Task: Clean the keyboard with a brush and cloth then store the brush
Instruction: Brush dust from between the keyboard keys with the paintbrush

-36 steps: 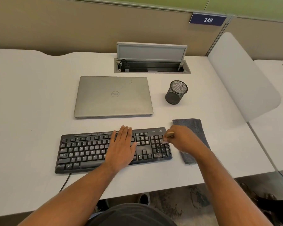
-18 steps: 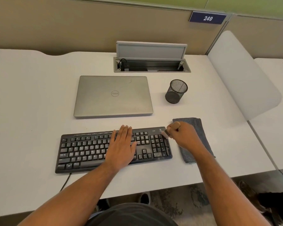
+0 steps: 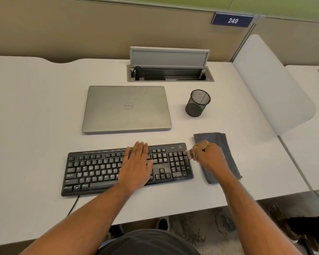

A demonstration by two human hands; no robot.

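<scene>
**White desk in cubicle 249**

You sit at a white desk [image 3: 35,126] whose back edge meets a tan partition wall [image 3: 81,28], with a green band above it. A blue plate reading 249 [image 3: 232,20] hangs at the partition's upper right. Set into the desk near the back, a grey cable tray [image 3: 170,73] stands with its lid raised. To your right, a rounded white divider panel [image 3: 272,85] separates you from a neighbouring white desk [image 3: 309,144]. Below the front edge you see mottled grey carpet [image 3: 201,229]. The light is even and soft.
</scene>
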